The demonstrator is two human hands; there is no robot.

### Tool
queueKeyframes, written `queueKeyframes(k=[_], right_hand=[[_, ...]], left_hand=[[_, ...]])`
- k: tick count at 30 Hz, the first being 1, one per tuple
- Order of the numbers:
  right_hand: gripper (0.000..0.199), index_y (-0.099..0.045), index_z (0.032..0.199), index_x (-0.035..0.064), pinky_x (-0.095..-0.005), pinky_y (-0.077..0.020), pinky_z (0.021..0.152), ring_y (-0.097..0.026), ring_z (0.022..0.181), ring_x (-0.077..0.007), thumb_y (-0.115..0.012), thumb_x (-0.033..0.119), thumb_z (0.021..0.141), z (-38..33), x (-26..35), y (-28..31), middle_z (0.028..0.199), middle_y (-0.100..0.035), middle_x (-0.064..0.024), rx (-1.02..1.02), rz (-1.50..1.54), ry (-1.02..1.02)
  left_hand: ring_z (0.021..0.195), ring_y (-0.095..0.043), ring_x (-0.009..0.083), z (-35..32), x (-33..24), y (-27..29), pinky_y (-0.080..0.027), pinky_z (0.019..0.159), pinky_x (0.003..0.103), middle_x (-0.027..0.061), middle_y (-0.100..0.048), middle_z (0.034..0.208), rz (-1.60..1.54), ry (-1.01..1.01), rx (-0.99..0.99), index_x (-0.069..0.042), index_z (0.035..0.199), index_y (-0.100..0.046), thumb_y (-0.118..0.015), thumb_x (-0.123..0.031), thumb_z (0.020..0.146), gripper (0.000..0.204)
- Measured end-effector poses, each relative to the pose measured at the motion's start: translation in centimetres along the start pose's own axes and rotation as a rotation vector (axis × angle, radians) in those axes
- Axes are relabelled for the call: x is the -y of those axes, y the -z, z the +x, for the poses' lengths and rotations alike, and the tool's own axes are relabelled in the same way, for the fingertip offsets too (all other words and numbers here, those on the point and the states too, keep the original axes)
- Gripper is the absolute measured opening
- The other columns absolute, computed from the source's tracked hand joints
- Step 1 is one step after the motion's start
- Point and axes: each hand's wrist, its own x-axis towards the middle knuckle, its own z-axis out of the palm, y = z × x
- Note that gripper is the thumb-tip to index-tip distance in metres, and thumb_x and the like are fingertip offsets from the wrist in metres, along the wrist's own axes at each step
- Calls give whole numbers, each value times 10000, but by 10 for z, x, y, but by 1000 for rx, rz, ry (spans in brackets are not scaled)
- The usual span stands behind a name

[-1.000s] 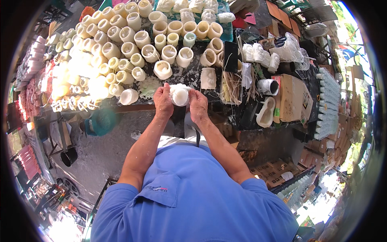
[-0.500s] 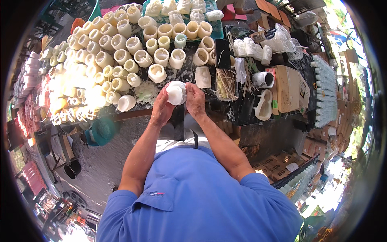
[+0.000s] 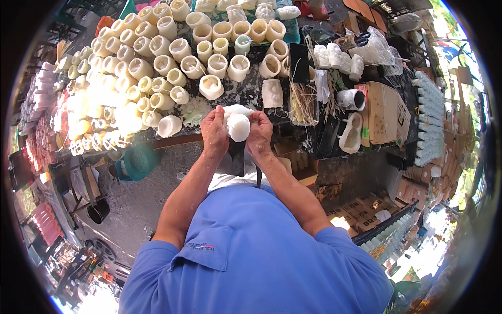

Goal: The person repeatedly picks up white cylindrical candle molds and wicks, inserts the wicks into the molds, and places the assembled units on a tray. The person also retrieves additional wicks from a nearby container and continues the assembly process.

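I hold a white rubbery mould (image 3: 238, 124) between both hands over the near edge of a dark worktable (image 3: 251, 94). My left hand (image 3: 214, 131) grips its left side and my right hand (image 3: 260, 132) grips its right side, fingers curled around it. The mould's rounded end faces me. Right behind my hands, on the table, stand a cream cup-shaped mould (image 3: 211, 86) and a pale figure-shaped cast (image 3: 272, 93).
Several cream cup moulds (image 3: 157, 57) crowd the table's left and back. A bundle of thin sticks (image 3: 306, 97), white casts (image 3: 340, 55), a cardboard box (image 3: 384, 112) and rows of white bottles (image 3: 431, 118) lie to the right. A teal bucket (image 3: 137, 161) sits below left.
The view has shifted slightly, so table and hands sit lower in the frame. Both hands keep holding the white mould and have turned it a little.
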Motion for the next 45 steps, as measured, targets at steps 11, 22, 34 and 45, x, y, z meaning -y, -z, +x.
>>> queueKeyframes(k=[11, 22, 34, 45], right_hand=[[399, -624, 1212, -7, -407, -584, 954, -710, 1027, -243, -461, 347, 1129, 25, 9, -7, 1136, -716, -119, 112, 595, -318], [743, -546, 1387, 21, -466, -618, 831, -735, 927, -295, -470, 667, 1029, 23, 49, 5, 1186, -717, -135, 687, 565, -778], [1068, -357, 1584, -14, -334, -546, 919, -655, 1027, -169, -916, 60, 678, 42, 120, 58, 1141, -667, -66, 1065, -294, -768], [908, -393, 1547, 5, -415, -563, 957, -675, 1123, -334, -875, 266, 823, 142, 243, 172, 1306, -635, -203, -23, -893, 114]], left_hand=[[782, -730, 207, 13, -20, -2, -610, 687, 373, 96, -741, 993, -88, 175, 64, -15, 1180, -644, -551, -462, 1083, 467], [645, -538, 95, 20, -25, -13, -475, 584, 322, 36, -660, 716, 750, -381, -179, 14, 938, -708, -601, -298, 1083, 361], [692, -527, 120, 20, -16, 0, -472, 629, 329, 31, -636, 738, 814, -407, -438, -19, 864, -661, -570, -275, 1091, 355], [773, -570, 72, 23, 19, 33, -492, 699, 275, 13, -673, 888, 354, -192, -212, -29, 999, -649, -552, -353, 1116, 358]])
